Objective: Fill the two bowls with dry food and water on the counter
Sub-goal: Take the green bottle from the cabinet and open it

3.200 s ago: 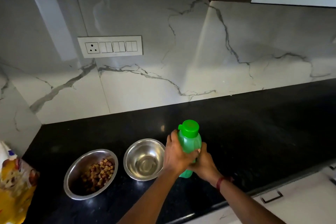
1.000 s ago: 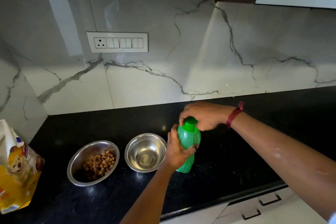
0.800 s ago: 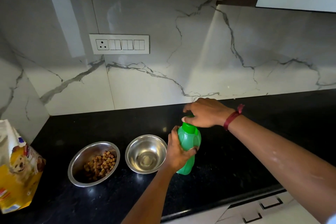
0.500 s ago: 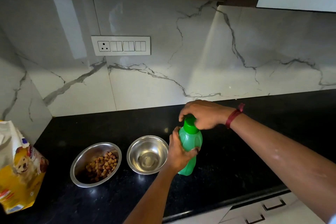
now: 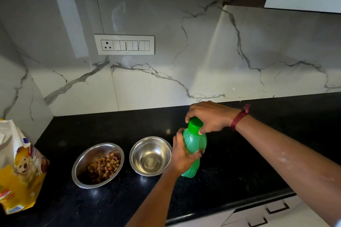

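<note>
- Both hands work the green bottle: left hand wraps its body, right hand has come up from its side and pinches the cap.
- Left of them, one bowl holds water beside the kibble bowl, so both look filled.
- Bottle stands on the worktop as before.

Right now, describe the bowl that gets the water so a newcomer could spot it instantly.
On the black counter below the wall switch panel, two steel bowls sit side by side. The one meant is the smaller bowl, nearest the green bottle. Unlike the kibble bowl beside it, it holds no brown pellets.
</note>
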